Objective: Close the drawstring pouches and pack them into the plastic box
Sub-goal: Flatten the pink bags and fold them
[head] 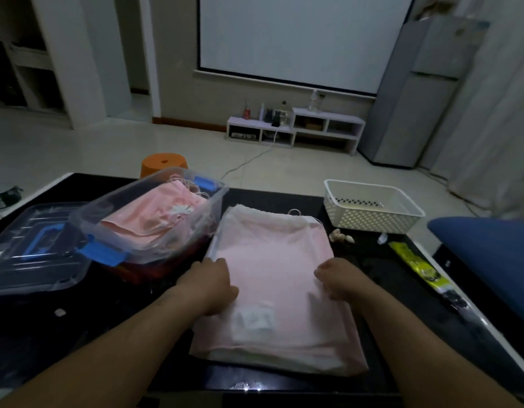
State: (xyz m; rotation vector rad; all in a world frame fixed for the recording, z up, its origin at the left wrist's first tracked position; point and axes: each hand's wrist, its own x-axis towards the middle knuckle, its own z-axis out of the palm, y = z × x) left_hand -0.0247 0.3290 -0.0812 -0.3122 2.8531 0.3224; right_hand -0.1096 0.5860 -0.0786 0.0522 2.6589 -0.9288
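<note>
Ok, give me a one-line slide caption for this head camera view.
Left hand and right hand hold the top pink pouch of a stack beside the clear plastic box already holding pouches.

Both bare forearms reach fwd, angled slightly inward. L hand [209,285] palm down, knuckles up, fingers curled. R hand [338,278] same, thumb inward. Hands near each other, not touching. Grip unclear.

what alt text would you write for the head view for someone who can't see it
The person's left hand and right hand grip the sides of a flat pink pouch on a dark table. To its left sits an open clear plastic box already holding pink pouches, its lid lying beside it; a white basket stands to the right.
</note>
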